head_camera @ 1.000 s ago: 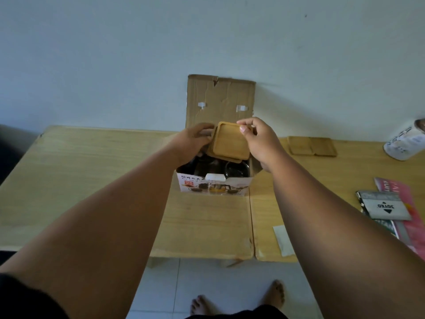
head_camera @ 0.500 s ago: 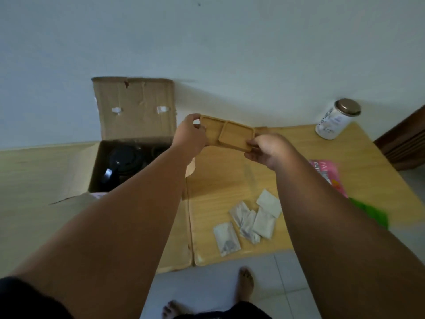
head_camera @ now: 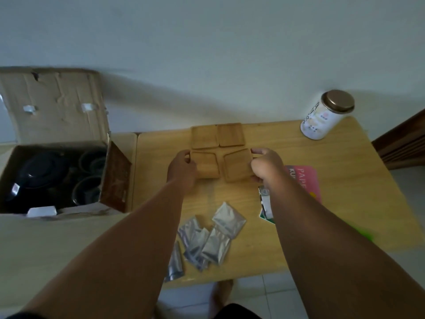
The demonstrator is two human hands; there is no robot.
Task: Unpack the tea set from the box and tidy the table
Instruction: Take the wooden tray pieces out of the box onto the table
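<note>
While on the table [head_camera: 299,153], one coaster [head_camera: 207,165] per hand.

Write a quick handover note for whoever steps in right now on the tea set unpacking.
Left hand: fingers on the near-left wooden coaster, flat on the table.
Right hand: holds the near-right coaster, slightly skewed.
Two far coasters lie side by side by the wall.
Done: four coasters out.
Left: dark teapot and cups remain in the open box; foil sachets, jar and pink packet need tidying.
</note>
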